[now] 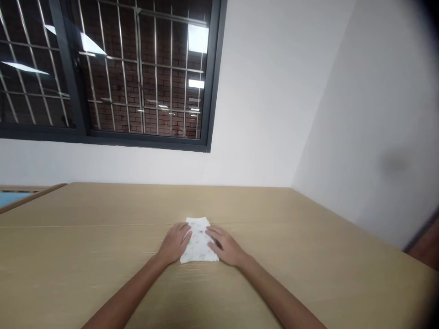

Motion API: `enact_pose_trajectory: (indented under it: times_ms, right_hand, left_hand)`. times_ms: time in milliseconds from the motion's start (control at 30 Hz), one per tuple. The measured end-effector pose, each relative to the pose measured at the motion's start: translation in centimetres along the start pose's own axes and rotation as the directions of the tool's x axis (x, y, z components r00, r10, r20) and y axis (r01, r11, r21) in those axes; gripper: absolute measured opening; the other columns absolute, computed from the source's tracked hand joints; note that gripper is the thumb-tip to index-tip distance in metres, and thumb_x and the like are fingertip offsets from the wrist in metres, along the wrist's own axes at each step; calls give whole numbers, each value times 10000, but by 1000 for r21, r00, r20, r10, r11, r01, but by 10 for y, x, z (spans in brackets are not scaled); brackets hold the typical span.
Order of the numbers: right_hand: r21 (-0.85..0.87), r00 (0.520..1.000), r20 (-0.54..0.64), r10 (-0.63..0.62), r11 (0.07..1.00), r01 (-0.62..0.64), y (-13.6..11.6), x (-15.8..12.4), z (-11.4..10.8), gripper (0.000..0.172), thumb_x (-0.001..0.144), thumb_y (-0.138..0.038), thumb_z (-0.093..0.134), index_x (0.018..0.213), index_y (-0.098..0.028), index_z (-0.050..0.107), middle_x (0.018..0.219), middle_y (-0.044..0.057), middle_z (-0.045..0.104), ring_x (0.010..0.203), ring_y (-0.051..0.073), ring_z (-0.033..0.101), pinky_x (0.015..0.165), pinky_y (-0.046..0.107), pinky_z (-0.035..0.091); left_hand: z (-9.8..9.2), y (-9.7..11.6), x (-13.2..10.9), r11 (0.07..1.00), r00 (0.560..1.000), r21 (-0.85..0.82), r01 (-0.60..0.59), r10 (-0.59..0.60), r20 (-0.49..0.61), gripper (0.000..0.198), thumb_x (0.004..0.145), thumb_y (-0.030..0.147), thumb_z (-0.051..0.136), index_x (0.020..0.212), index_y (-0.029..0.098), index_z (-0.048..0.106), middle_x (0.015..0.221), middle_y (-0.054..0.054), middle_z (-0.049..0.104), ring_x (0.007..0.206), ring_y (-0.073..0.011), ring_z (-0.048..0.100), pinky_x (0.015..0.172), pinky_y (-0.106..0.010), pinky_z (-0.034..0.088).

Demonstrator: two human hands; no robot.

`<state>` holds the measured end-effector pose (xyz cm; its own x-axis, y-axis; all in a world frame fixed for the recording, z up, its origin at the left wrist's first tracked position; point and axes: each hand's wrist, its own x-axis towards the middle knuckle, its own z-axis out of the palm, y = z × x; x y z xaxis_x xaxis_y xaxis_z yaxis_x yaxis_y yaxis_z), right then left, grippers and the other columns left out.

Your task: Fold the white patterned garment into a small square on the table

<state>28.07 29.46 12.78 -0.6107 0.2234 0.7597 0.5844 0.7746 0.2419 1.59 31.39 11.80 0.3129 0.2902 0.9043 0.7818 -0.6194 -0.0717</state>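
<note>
A white diaper [198, 244] with a faint green and grey print lies flat on the wooden tabletop [113, 256]. It looks folded, with slightly flared ends and a frilled lower right corner. My left hand [174, 242] rests along its left side, fingertips on the edge and thumb on top. Along the right side lies my right hand [226, 245], its fingers stretched toward the print and touching the edge. Both hands have their fingers apart and are not closed around anything. Parts of the diaper's side edges are hidden under the fingers.
Behind the table rises a white wall [260, 100] with a dark-framed, barred window [147, 77]. Another wall [373, 137] borders the table's right side. At the far left, a light blue surface [13, 198] shows beyond a wooden edge [37, 196]. A thin seam crosses the tabletop.
</note>
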Motion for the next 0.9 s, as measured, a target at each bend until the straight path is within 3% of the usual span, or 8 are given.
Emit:
enact_pose_trajectory:
  times_ms: [67,167,267,367,533,667,800,900]
  right_hand:
    - [93,995,-48,-90,991,94,-8,-8,-5,417,922,-425,675,1267,-193,641,1344,82,563,1270,210,500,1124,345,374]
    - [154,980,-46,-194,968,199,-18,-13,-8,477,764,-384,808,1172,-200,644,1240,86,557,1184,237,520,1057,369,404]
    - [127,966,-53,-252,958,257,-23,-14,-8,303,809,-261,693,1101,-186,655,1158,84,588,1129,241,534,1012,377,400]
    - [113,953,-77,-294,947,301,-28,-11,-11,180,804,-174,572,960,-178,662,945,44,640,941,214,572,891,348,403]
    - [374,980,-195,29,926,47,-23,20,-14,156,808,-195,548,859,-158,690,832,9,665,787,165,596,740,266,416]
    - [464,918,-184,350,855,-233,9,57,2,217,853,-223,556,952,-160,739,924,7,709,836,167,638,737,243,450]
    - [364,872,-217,439,865,-344,38,76,22,128,866,-182,606,843,-123,718,863,38,703,792,179,625,705,254,436]
    - [252,875,-256,411,902,-350,38,77,21,65,815,-91,650,806,-119,707,875,50,696,821,185,616,751,263,431]
  left_hand:
    - [-20,4,-12,974,987,-180,-136,149,63,366,1070,413,330,1095,225,643,1157,-38,627,1113,-186,555,1012,-347,428]
    - [-33,8,-33,930,954,-299,-213,264,142,207,958,398,598,1103,252,621,1130,1,607,1053,-172,549,939,-312,428]
    - [-31,10,-46,931,941,-231,-282,316,124,310,851,288,691,1152,254,625,1199,2,605,1082,-186,547,949,-310,401]
    - [-34,17,-46,947,955,-213,-240,270,124,146,832,172,597,957,215,659,977,18,649,906,-169,566,837,-299,385]
    - [-51,24,-8,855,988,-513,83,-2,158,125,832,237,597,894,178,689,889,19,669,840,-163,588,738,-248,399]
    - [-32,4,32,824,971,-514,238,-211,110,213,846,167,537,995,151,689,835,5,640,771,-158,570,661,-242,388]
    - [3,-18,56,857,937,-385,343,-340,79,196,826,66,564,957,113,703,792,-26,634,741,-175,568,668,-272,387]
    - [16,-25,61,907,948,-286,310,-316,26,142,800,28,612,848,116,713,833,-53,643,824,-201,570,764,-305,402]
